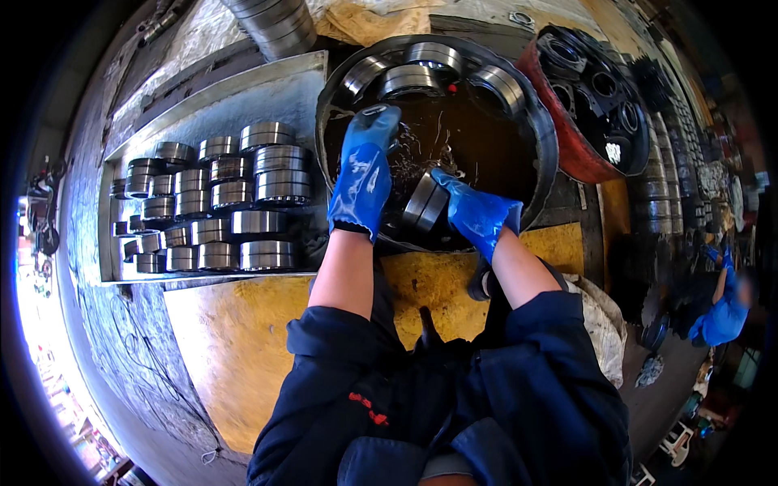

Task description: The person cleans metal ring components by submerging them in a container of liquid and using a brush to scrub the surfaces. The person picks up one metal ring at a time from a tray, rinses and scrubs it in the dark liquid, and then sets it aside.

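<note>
Both hands wear blue rubber gloves and work over a round dark metal basin of brown liquid. My right hand grips a shiny steel bearing ring by its edge; the ring stands tilted at the basin's near side. At the basin's left, my left hand is closed, and a dark patch shows at its fingers; what it holds, if anything, I cannot make out. Ripples and splashes show in the liquid between the hands. Several more bearing rings, one of them a wide ring, sit along the basin's far side.
Left of the basin, a metal tray holds several stacked bearing rings. A red tub of dark metal parts stands to the right. Yellow sheeting lies near me. Another person in blue is at far right.
</note>
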Available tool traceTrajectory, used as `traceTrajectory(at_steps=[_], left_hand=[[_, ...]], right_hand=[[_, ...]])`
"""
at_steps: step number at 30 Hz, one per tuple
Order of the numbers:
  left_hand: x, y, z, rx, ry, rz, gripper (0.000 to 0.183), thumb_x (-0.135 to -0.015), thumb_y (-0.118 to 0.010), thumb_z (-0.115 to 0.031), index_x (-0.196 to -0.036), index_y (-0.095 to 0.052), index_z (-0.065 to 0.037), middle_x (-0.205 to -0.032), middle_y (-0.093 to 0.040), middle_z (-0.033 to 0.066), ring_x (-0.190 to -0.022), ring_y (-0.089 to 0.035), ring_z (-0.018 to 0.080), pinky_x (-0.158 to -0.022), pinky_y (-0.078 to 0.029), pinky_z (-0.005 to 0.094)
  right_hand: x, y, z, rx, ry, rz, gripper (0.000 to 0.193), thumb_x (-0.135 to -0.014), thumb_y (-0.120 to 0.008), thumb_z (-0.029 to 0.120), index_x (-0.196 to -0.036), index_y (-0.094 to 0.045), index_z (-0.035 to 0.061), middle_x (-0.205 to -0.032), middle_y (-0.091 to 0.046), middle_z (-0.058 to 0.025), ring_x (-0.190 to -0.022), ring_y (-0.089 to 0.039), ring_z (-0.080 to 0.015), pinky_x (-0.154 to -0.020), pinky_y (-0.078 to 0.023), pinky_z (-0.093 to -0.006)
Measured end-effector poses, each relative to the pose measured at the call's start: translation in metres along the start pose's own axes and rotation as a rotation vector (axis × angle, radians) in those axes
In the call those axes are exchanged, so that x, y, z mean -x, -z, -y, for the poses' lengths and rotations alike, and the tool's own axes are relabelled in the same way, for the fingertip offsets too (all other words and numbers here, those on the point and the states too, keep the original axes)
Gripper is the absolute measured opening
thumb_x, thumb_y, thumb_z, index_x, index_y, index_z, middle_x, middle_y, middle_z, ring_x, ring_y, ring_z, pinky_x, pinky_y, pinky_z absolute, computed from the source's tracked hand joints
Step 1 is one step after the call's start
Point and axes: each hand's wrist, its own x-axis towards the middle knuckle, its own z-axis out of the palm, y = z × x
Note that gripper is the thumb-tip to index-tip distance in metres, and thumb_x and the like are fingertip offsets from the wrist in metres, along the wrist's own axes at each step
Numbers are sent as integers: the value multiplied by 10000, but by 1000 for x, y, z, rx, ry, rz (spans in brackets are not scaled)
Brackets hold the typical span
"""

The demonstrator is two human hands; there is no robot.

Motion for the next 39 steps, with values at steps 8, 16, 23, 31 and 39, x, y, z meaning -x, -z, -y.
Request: traceTrajectory(at_steps=[8, 16, 23, 31, 39], left_hand=[[12, 15, 56, -1127, 5, 329, 782, -683, -870, -386, -1257, -583, 59, -1170, -671, 250, -1132, -646, 327, -970, -503, 383], [56, -12, 109, -1176, 44, 143, 1142, -655, -867, -403, -1497, -228, 29, -1406, -505, 234, -1277, -534, 352, -1059, -457, 398], [71, -58, 97, -1319, 180, -100, 1080, -726, -819, -391, -1533, -189, -47, -1503, -384, 219, -1323, -484, 373, -1084, -439, 411], [32, -43, 69, -1407, 233, 9, 960, -730, -825, -366, -1488, -320, -62, -1447, -452, 227, -1296, -510, 389, -1064, -457, 435], [-44, 58, 107, -907, -39, 222, 703, -601, -907, -379, -1149, -654, -20, -1025, -724, 148, -960, -700, 299, -885, -549, 399]], right_hand=[[55, 34, 44, -351, -125, -70, 441, -965, -549, 361, -1149, -677, -19, -1030, -699, -138, -921, -616, -199, -887, -454, -337], [-11, 36, 14, 679, -142, -118, 286, -884, -537, 250, -1089, -718, 169, -1125, -672, -177, -1077, -642, -363, -915, -515, -434], [6, 50, 39, 876, -268, 59, 268, -862, -589, 234, -1073, -740, 165, -1139, -705, -124, -1038, -682, -324, -890, -539, -419], [26, 35, -4, 74, -257, 33, 296, -950, -559, 268, -1108, -706, 65, -1100, -707, -147, -1036, -664, -246, -928, -510, -388], [-1, -18, -8, -98, -110, 100, 282, -947, -559, 248, -1108, -701, 64, -1096, -704, -156, -1028, -663, -261, -914, -512, -390]])
